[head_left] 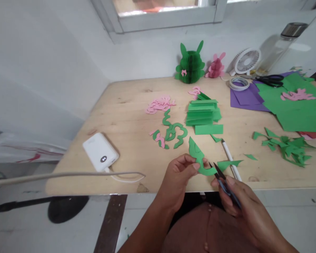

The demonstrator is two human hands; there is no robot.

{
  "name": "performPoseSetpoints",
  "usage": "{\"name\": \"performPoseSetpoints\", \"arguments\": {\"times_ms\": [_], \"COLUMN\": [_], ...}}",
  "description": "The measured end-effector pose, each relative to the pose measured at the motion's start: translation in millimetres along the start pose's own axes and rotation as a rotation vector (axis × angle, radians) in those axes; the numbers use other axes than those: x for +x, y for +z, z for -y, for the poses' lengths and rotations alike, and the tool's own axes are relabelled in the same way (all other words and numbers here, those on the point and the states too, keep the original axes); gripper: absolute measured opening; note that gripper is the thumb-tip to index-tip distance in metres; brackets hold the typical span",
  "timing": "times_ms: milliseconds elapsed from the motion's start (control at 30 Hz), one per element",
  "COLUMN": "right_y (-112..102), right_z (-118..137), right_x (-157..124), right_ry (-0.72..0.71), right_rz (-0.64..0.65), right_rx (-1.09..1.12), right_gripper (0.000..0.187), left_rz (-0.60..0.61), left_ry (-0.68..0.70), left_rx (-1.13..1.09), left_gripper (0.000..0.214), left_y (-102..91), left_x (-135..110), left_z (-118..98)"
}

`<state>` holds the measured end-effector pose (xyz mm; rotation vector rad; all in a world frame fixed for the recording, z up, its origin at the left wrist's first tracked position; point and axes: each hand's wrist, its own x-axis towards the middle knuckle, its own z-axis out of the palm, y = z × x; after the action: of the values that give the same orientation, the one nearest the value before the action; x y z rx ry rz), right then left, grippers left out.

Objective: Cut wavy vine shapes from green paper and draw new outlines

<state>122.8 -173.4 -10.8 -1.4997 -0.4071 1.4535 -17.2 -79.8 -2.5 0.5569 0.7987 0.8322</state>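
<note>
My left hand (pixel 179 174) pinches a curved green paper piece (pixel 200 158) just above the near edge of the wooden table (pixel 126 109). My right hand (pixel 235 196) grips small scissors (pixel 221 177), their blades open and biting into the lower right end of that piece. A green offcut (pixel 229 163) hangs beside the blades. Both hands hover over my lap in front of the table.
A white pen (pixel 230 156) lies by the scissors. Green cut shapes (pixel 173 133), pink cut shapes (pixel 159 104), a stack of folded green paper (pixel 202 113), green scraps (pixel 289 146), a white power bank (pixel 100 151) with cable, green and purple sheets (pixel 295 105), black scissors (pixel 270 80), tape (pixel 238 83), fan (pixel 247 60), paper rabbits (pixel 191 65).
</note>
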Motion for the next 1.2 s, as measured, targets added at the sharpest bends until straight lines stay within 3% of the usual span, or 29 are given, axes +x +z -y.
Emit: {"name": "performPoseSetpoints", "arguments": {"times_ms": [333,1033,1200], "right_y": [6,4,5], "right_z": [-6,-3,-1], "right_x": [-6,-2,0], "right_ry": [0.093,0.087,-0.054], "right_rz": [0.181,0.164,0.083], "right_rx": [0.099,-0.019,-0.196], "right_gripper": [0.041,0.045,0.047], "left_rz": [0.031,-0.035,-0.082], "left_ry": [0.011,-0.001,0.001], "left_rx": [-0.061,-0.067,-0.051], "left_gripper": [0.015,0.020,0.022], "left_y": [3.6,2.8,5.7], "left_x": [-2,-1,-3], "left_z": [4,11,11]}}
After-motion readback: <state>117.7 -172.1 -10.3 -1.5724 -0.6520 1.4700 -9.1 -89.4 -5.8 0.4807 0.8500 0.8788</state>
